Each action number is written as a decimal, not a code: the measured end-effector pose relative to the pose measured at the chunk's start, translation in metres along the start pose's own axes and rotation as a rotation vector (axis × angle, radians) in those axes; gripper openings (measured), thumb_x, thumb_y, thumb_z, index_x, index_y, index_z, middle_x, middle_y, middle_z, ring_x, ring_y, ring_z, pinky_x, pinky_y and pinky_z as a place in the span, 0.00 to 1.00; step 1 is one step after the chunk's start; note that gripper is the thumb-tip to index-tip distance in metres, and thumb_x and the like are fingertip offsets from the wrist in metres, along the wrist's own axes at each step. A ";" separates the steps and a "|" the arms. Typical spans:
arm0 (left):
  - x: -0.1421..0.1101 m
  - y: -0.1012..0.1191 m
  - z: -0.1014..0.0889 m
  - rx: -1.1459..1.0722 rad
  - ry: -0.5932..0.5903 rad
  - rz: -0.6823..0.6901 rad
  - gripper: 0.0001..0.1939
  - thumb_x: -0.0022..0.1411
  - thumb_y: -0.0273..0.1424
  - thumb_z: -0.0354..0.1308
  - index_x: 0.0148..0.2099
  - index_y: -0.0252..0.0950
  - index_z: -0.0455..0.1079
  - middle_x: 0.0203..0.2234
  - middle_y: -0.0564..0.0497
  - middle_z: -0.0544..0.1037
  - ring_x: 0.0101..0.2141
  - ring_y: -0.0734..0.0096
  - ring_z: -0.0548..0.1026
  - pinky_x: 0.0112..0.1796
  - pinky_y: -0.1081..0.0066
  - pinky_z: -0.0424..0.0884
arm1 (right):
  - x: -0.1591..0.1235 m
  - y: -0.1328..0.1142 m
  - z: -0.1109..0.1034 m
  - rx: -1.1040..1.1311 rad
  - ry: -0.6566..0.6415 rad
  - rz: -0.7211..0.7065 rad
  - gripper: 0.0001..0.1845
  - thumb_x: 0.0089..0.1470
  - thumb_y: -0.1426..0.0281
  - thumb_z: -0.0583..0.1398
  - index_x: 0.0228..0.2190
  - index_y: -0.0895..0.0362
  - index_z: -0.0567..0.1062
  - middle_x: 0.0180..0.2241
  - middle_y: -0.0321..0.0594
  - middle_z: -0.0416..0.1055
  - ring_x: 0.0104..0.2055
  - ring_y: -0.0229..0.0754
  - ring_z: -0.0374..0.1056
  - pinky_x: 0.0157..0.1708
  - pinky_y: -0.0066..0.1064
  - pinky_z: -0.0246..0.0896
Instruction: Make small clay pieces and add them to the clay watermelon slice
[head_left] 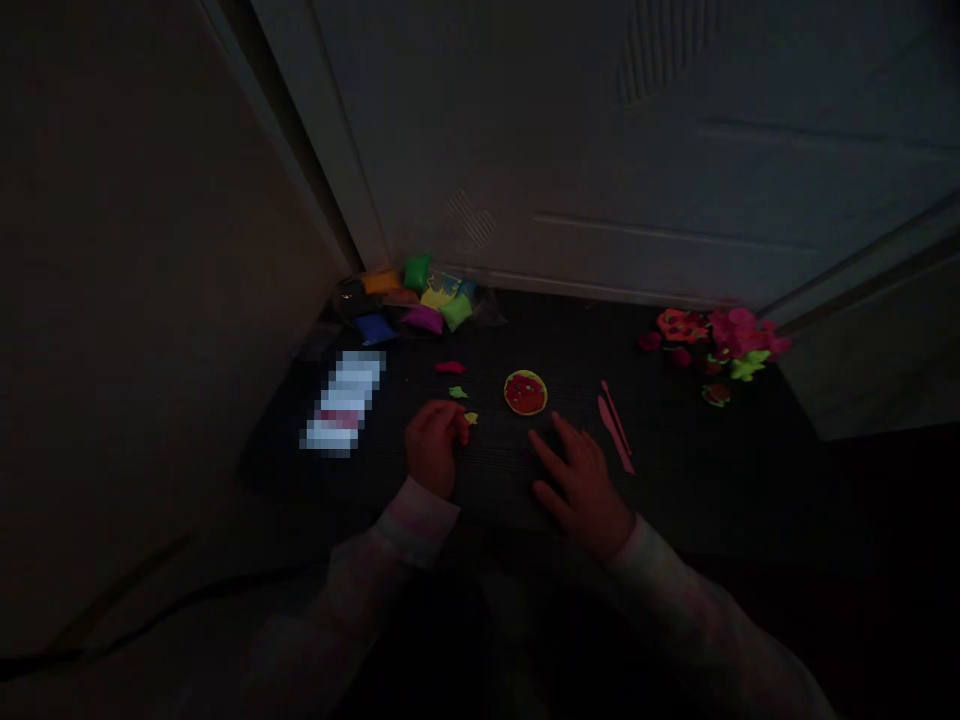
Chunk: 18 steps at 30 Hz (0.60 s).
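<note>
My left hand (pixel 433 448) is curled, its fingers pressed together. A small yellow lump of clay (pixel 472 418) lies right at its fingertips; whether the fingers hold anything is hidden. To the right, my right hand (pixel 583 488) is open over the dark table, with spread fingers and nothing in them. Just beyond it lies a round clay piece (pixel 526 393), red with green specks and a yellow rim. A small green clay lump (pixel 457 392) and a pinkish-red one (pixel 451 368) lie past my left hand.
A pink clay knife (pixel 615 435) and a thin pink stick tool (pixel 616 415) lie right of my right hand. Coloured clay packets (pixel 424 318) sit at the back left. A lit, blurred phone screen (pixel 345 403) is at left. Clay flower shapes (pixel 739 335) cluster at right. A door (pixel 570 170) stands behind the table.
</note>
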<state>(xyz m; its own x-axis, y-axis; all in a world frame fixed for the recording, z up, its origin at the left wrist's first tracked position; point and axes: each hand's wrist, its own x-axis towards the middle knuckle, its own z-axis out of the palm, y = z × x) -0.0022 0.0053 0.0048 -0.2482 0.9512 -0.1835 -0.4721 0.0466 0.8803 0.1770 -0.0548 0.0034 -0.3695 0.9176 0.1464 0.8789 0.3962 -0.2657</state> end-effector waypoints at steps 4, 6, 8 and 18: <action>-0.001 0.001 0.001 -0.010 0.001 0.007 0.06 0.45 0.29 0.54 0.22 0.32 0.66 0.14 0.56 0.66 0.16 0.80 0.64 0.16 0.79 0.58 | 0.000 0.006 0.000 0.049 0.039 0.012 0.25 0.54 0.62 0.45 0.52 0.57 0.56 0.56 0.52 0.43 0.57 0.48 0.43 0.50 0.43 0.45; -0.001 0.001 0.001 -0.015 0.000 0.010 0.05 0.45 0.29 0.55 0.22 0.32 0.67 0.15 0.56 0.66 0.16 0.80 0.64 0.16 0.79 0.58 | 0.000 0.002 0.001 -0.008 0.039 0.009 0.24 0.54 0.62 0.46 0.51 0.56 0.59 0.56 0.51 0.45 0.56 0.49 0.43 0.50 0.45 0.44; -0.001 0.002 0.002 -0.023 0.006 0.009 0.05 0.45 0.29 0.55 0.22 0.32 0.66 0.14 0.56 0.66 0.16 0.80 0.64 0.16 0.78 0.58 | 0.001 -0.004 0.003 -0.079 0.029 0.006 0.23 0.52 0.61 0.48 0.50 0.54 0.61 0.55 0.50 0.47 0.56 0.51 0.45 0.50 0.48 0.43; 0.000 -0.005 -0.004 0.137 -0.050 0.069 0.07 0.49 0.32 0.53 0.24 0.33 0.66 0.15 0.56 0.66 0.16 0.80 0.63 0.17 0.78 0.58 | -0.015 0.032 -0.012 -0.198 0.329 0.392 0.17 0.49 0.61 0.53 0.34 0.61 0.71 0.33 0.47 0.68 0.36 0.45 0.63 0.35 0.36 0.57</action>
<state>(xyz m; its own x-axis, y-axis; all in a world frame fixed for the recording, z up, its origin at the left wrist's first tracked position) -0.0039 0.0040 -0.0014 -0.2317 0.9675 -0.1015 -0.3349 0.0186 0.9421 0.2147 -0.0559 0.0041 0.0829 0.9248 0.3713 0.9834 -0.0156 -0.1806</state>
